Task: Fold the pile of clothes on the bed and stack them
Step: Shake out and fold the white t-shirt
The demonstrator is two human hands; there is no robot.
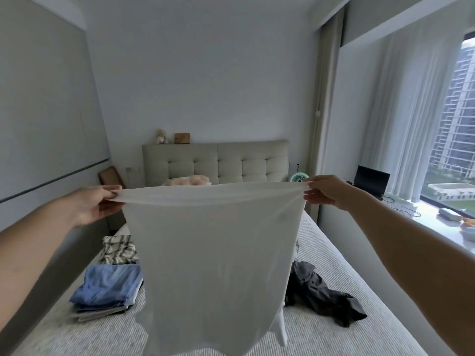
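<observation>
In the head view, the left hand (96, 205) and the right hand (327, 192) each pinch one end of the hem of a thin white cotton shirt (213, 265), stretched in the air above the pale ribbed bed (334, 332). I judge the step is spreading it; next it must be laid flat, near the folded blue stack (108, 289)

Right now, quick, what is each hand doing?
Left hand: closed grip, pinching one top corner of the thin white cloth garment.
Right hand: closed grip, pinching the other top corner.
</observation>
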